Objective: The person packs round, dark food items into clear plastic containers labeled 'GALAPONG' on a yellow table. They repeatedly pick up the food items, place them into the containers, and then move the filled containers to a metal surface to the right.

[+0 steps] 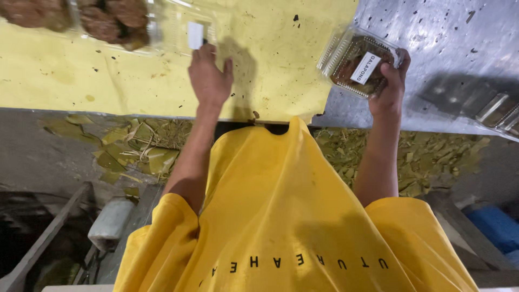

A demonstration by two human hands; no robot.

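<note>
My right hand point(390, 81) grips a clear plastic clamshell box point(356, 62) holding dark brown food, with a white label on its lid, tilted above the metal table point(443, 38). My left hand point(209, 78) reaches forward over the yellow sheet point(108, 75), fingertips at the edge of a clear plastic container point(178, 27) that carries a small white label. That container sits beside others filled with brown food point(113, 21) at the far edge.
More clear containers point(497, 111) lie at the right edge of the metal table. Below the table edge the floor is littered with green leaf scraps point(135, 151). A blue object point(494, 224) sits at the lower right, wooden beams at the lower left.
</note>
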